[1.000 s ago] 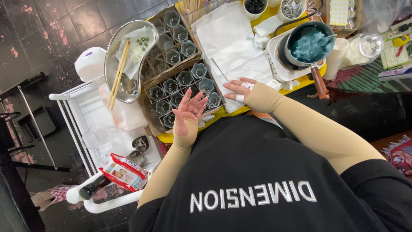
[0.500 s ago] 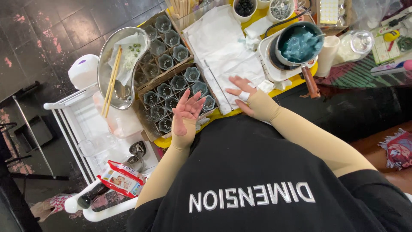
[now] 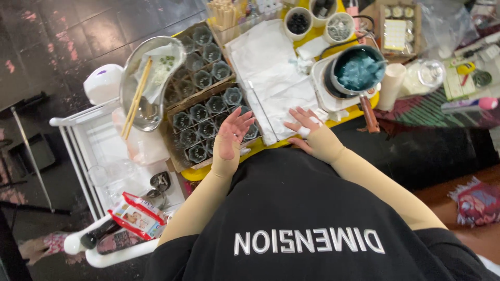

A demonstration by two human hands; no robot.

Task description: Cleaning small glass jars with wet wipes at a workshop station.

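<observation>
At the far left a white wire cart (image 3: 83, 151) stood below table level, carrying a clear glass (image 3: 97, 176) and a red snack packet (image 3: 136, 216). On the table's left end a steel kidney-shaped dish (image 3: 148, 112) held wooden chopsticks (image 3: 136, 98) and jutted out past the edge. Beside it, cardboard trays of small dark glass cups (image 3: 204, 115) filled the near corner of the yellow tabletop (image 3: 255, 147).

The left hand (image 3: 230, 133) hovered open and empty, fingers spread, just over the nearest cups; whether it touched them could not be told. A careful pick here would probably come straight down on one cup, since neighbours stood rim to rim and a sideways pull could tip the row.

The right hand (image 3: 306, 123), also open and holding nothing, lay flat on the white paper towels (image 3: 271, 67), a white bandage around one finger. A thin metal rod (image 3: 258, 106) lay between the hands.

Further right a pot of blue wax (image 3: 358, 70) sat on a white warmer (image 3: 324, 91), its wooden handle (image 3: 368, 114) reaching over the near edge, so room that side looked tight; the towels offered the only bare working space
</observation>
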